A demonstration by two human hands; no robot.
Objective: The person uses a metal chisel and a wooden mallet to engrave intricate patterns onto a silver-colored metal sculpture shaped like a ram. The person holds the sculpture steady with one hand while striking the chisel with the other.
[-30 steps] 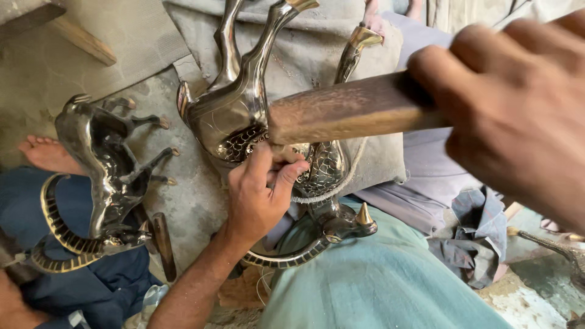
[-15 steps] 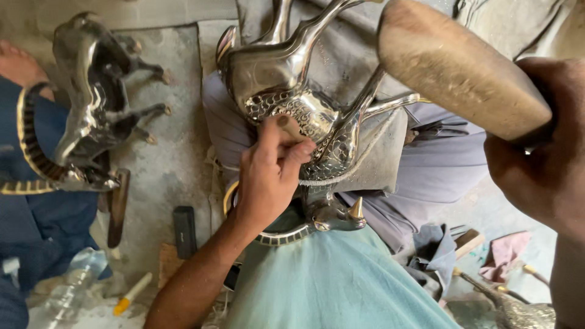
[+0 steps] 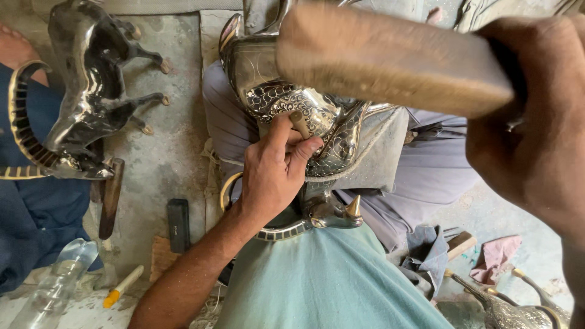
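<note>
Since half a second ago, the wooden mallet (image 3: pixel 390 61) has swung closer, now big across the top of the frame. The right hand (image 3: pixel 536 146) is wrapped tight around it. The left hand (image 3: pixel 274 170) pinches a small punch (image 3: pixel 300 123) on the shiny metal animal (image 3: pixel 304 109) in the middle, keeping it steady on the lap.

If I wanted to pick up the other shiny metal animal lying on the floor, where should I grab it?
Probably by its body. The metal animal lies on its side on the floor, thin legs pointing right and the striped curved horn looping left. The smooth, broad middle is the thickest part, so reach down from above and wrap it there. The legs look too thin and pointed to hold well.
</note>
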